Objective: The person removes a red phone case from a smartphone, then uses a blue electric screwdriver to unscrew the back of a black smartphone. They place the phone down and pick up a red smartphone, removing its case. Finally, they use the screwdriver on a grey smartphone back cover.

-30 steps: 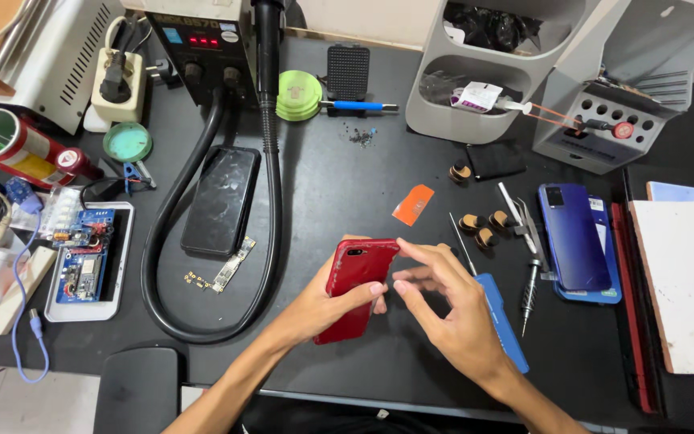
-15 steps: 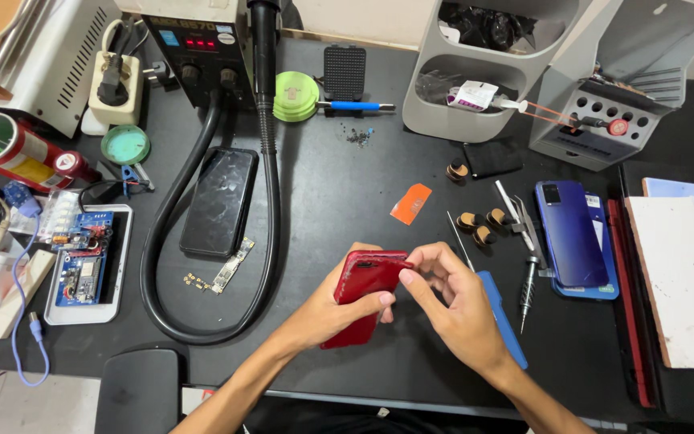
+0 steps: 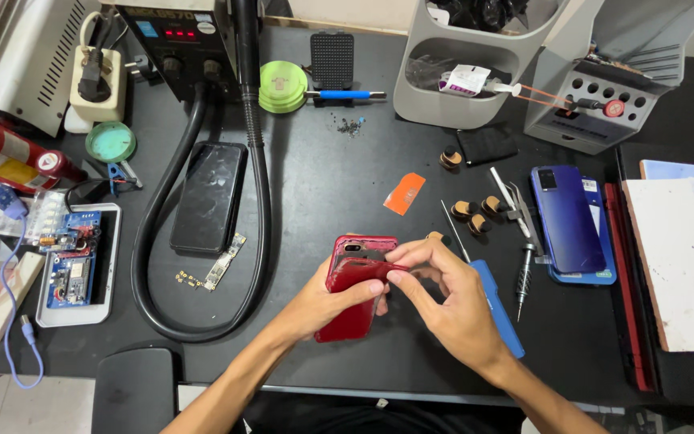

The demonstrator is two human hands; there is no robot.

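Red phone (image 3: 357,293), lower half hidden under both hands' fingers (image 3: 411,269).

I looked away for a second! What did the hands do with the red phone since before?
The left hand tilted the red phone upward, and the right hand moved in so its fingertips now pinch the phone's upper edge. The black phone, blue phone and tools stayed put.
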